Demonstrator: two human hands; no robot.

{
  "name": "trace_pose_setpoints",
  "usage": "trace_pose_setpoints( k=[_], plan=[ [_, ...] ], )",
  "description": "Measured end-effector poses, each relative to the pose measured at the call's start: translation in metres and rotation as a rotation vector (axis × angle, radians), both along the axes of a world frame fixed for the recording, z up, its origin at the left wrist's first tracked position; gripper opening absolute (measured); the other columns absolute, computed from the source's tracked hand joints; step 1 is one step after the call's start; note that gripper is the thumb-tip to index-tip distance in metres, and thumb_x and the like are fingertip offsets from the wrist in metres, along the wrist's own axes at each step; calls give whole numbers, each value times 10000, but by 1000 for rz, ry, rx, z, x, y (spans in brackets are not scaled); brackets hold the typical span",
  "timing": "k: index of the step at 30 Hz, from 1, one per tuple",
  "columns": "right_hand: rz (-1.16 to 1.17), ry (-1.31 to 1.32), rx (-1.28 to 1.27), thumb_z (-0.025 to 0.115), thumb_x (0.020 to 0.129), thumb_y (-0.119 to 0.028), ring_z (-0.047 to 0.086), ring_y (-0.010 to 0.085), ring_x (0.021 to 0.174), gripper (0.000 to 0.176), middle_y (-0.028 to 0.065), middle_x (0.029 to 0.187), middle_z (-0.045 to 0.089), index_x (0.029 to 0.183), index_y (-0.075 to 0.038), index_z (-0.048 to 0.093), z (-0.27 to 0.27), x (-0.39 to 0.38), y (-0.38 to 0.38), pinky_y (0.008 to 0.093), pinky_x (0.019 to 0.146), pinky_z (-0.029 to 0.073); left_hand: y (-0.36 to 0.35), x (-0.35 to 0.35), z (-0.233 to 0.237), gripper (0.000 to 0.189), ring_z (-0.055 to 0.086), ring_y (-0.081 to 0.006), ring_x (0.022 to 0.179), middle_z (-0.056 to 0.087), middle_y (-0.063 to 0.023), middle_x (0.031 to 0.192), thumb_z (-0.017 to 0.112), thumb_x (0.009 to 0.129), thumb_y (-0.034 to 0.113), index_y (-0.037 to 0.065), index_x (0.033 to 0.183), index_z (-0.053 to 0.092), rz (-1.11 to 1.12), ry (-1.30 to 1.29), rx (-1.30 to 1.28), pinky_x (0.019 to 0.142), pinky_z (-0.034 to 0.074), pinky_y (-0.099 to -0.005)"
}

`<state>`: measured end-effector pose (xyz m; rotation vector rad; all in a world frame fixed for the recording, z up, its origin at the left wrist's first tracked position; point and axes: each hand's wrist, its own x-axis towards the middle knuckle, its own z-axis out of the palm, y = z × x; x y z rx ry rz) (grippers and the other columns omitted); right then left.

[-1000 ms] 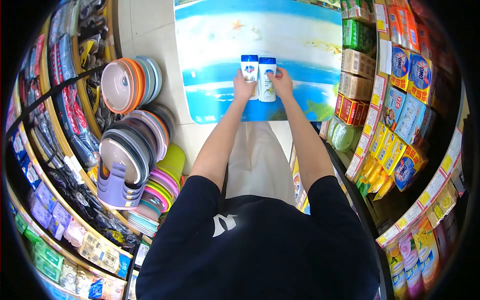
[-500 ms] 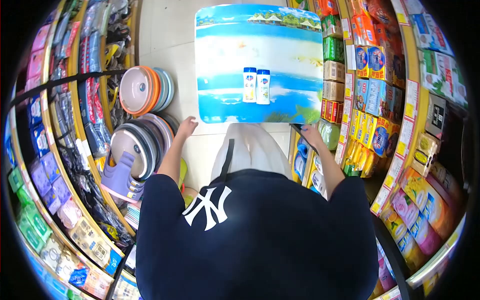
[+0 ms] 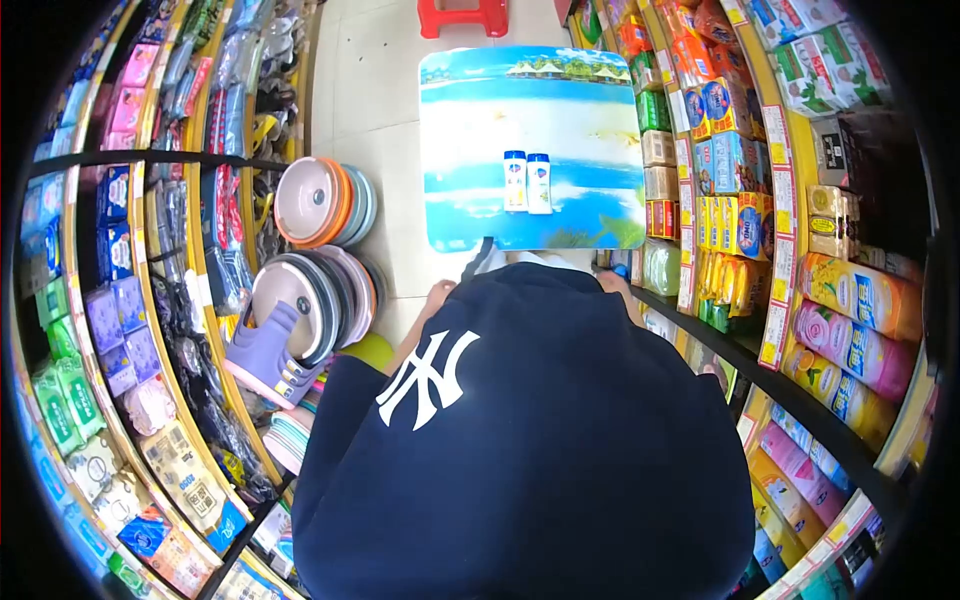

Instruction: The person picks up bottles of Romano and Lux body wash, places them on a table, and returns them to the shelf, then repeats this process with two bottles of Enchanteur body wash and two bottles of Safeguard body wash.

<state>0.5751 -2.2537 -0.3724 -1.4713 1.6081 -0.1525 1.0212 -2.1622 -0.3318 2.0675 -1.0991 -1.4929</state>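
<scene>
Two white bottles with blue caps, the left bottle (image 3: pixel 515 183) and the right bottle (image 3: pixel 538 185), are side by side on a small table (image 3: pixel 470 125) with a beach picture on its top. My left hand (image 3: pixel 438 296) is low beside my leg, short of the table's near left corner. Close to the near right corner is my right hand (image 3: pixel 612 284), partly covered by my dark shirt. Neither hand touches the bottles. Both hands show too small and too partly to make out how the fingers are set.
Stacked plastic basins (image 3: pixel 305 203) stand on the floor at the left, with a purple plastic item (image 3: pixel 265 350) nearer me. Packed shelves line both sides, with soap and detergent packs (image 3: pixel 735 165) at the right. A red stool (image 3: pixel 462 14) stands beyond the table.
My view has shifted and my body leans forward, covering most of my legs. Both hands have drawn in towards my body. The red stool has come into view; the bottles keep their places on the table.
</scene>
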Motion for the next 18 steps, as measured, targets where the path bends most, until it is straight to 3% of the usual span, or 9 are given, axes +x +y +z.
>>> trace_pose_setpoints(
  k=[2, 4, 10, 13, 16, 18],
  plan=[
    [-369, -411, 196, 534, 736, -218, 568, 167, 649, 266, 86, 745, 592, 935, -43, 553, 19, 11, -38, 281, 524, 419, -37, 3, 16, 326, 574, -216, 718, 594, -156, 782, 520, 713, 266, 12, 912, 565, -47, 7, 28, 657, 438, -320],
    [-442, -353, 220, 551, 757, -178, 526, 92, 642, 256, 32, 753, 561, 989, -74, 518, 90, 35, -74, 212, 494, 393, -74, 8, 24, 337, 574, -216, 697, 595, -149, 777, 508, 721, 273, 13, 929, 557, -160, -69, 38, 648, 441, -314],
    [-390, -316, 82, 549, 761, -190, 526, 97, 634, 243, 32, 756, 557, 973, -75, 522, 95, 35, -93, 210, 478, 393, -132, -4, 62, 341, 569, -187, 644, 590, -129, 780, 522, 717, 235, 7, 971, 531, 109, 114, -66, 616, 449, -294],
    [-472, -365, 219, 501, 752, -162, 524, 111, 616, 200, 49, 686, 557, 910, -47, 543, 93, 42, -63, 238, 525, 409, -129, -12, 62, 336, 567, -177, 647, 588, -119, 784, 532, 717, 221, 0, 969, 530, 129, 145, -12, 607, 447, -283],
    [-289, -301, 124, 477, 760, -194, 534, 149, 629, 223, 80, 703, 568, 896, -30, 544, 82, 41, -25, 266, 551, 416, -104, -15, 47, 329, 561, -169, 635, 582, -111, 760, 527, 725, 220, -8, 963, 528, 116, 160, 73, 577, 449, -283],
    [-95, -120, 158, 478, 759, -213, 545, 188, 651, 250, 101, 710, 569, 894, -11, 538, 71, 32, -5, 289, 577, 419, -84, -9, 32, 324, 560, -171, 630, 582, -111, 748, 528, 723, 220, -13, 948, 531, 44, 161, 62, 566, 448, -281]
  ],
)
